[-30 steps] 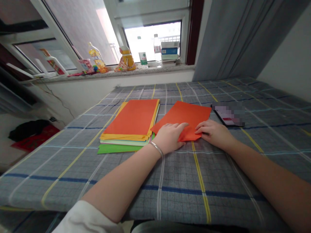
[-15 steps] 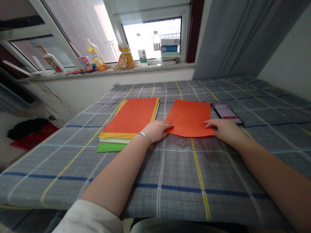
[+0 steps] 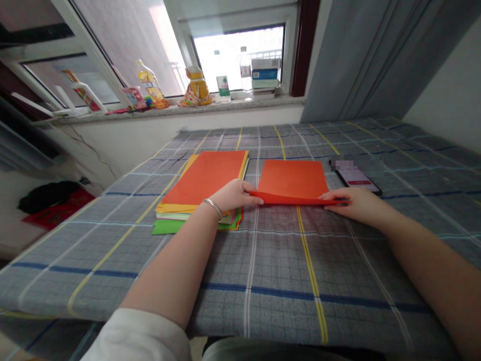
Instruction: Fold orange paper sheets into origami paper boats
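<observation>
An orange sheet of paper (image 3: 293,176) lies on the plaid cloth, its near edge raised and curled over. My left hand (image 3: 236,194), with a silver bangle at the wrist, pinches the left end of that edge between thumb and fingers. At the other end, my right hand (image 3: 343,201) grips the right corner with its fingers closed. Left of the sheet sits a stack of coloured paper (image 3: 208,175), orange on top, with yellow, pale and green sheets showing below. My left wrist passes over the stack's near right part.
A phone (image 3: 356,179) with a lit screen lies right of the sheet. The plaid cloth (image 3: 278,265) covers the surface. Along the windowsill (image 3: 169,113) stand bottles, a yellow container (image 3: 199,87) and boxes (image 3: 265,75). A grey curtain (image 3: 349,60) hangs at the right.
The near edge of the orange sheet has lifted and curled away from me. My left hand has shifted slightly left, my right hand slightly right, and both now pinch the edge.
</observation>
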Demonstrator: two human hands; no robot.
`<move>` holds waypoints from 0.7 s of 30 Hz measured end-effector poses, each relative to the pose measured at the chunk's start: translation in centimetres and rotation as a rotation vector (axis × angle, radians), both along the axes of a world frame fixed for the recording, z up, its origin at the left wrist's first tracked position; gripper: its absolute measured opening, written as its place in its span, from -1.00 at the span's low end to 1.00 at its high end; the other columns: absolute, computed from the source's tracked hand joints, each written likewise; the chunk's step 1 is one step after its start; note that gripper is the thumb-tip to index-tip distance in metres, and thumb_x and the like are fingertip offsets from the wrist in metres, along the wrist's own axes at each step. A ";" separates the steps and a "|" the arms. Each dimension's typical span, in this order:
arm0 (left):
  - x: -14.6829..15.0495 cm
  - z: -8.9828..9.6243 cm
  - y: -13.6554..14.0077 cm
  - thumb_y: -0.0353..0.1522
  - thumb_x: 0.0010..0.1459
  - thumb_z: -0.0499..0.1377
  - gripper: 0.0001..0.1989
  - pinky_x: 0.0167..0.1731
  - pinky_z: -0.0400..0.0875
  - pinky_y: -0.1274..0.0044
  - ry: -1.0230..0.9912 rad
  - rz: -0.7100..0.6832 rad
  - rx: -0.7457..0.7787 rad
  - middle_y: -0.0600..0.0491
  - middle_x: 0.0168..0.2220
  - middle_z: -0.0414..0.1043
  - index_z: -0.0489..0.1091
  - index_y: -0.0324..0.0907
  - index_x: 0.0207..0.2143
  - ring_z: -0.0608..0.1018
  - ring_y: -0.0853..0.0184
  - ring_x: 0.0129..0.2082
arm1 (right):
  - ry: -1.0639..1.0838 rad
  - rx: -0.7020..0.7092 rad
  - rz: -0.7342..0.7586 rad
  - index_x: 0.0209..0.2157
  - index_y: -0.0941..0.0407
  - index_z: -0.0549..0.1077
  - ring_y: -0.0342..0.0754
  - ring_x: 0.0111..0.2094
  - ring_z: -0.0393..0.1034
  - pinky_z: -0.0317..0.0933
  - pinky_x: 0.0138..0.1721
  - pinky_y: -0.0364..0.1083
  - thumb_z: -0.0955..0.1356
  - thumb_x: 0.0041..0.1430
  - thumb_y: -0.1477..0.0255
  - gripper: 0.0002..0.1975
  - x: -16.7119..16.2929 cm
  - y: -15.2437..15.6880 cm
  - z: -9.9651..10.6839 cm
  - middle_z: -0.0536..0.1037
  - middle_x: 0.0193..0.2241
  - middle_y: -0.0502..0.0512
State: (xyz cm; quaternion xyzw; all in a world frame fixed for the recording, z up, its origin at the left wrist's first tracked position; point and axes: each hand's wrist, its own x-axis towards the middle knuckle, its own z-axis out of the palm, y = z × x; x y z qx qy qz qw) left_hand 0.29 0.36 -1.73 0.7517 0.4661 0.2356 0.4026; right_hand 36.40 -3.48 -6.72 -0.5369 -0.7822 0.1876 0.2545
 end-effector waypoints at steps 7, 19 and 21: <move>-0.2 0.5 -0.5 -0.23 -0.05 0.39 -0.79 -0.30 0.52 0.52 -0.127 -0.178 -0.268 0.05 -0.41 0.59 0.60 -0.19 -0.42 0.58 0.36 -0.41 | 0.173 -0.228 0.045 -0.34 -0.02 0.67 0.18 -0.14 0.58 0.41 0.03 0.18 0.50 -0.03 0.17 -0.77 -0.2 -0.8 1.3 0.70 -0.27 0.06; 2.3 -0.7 -0.5 -0.18 0.23 0.20 -0.56 -0.11 0.51 0.43 0.084 0.222 0.020 -0.05 -0.17 0.58 0.45 -0.22 0.08 0.60 0.23 -0.17 | 0.379 -0.484 -0.215 -0.47 0.06 0.48 -0.17 -0.68 0.15 0.05 -0.66 -0.13 0.44 -0.03 0.08 -0.67 -1.9 -1.1 1.7 0.40 -0.66 -0.04; 2.9 -1.2 -0.6 -0.15 0.28 0.14 -0.41 -0.03 0.48 0.39 0.104 0.271 0.052 -0.13 -0.04 0.55 0.27 -0.25 0.27 0.60 0.20 -0.11 | 0.307 -0.453 -0.254 -0.51 0.05 0.45 -0.14 -0.68 0.20 0.07 -0.65 -0.12 0.41 0.01 0.08 -0.68 -1.8 -1.0 1.6 0.40 -0.67 -0.03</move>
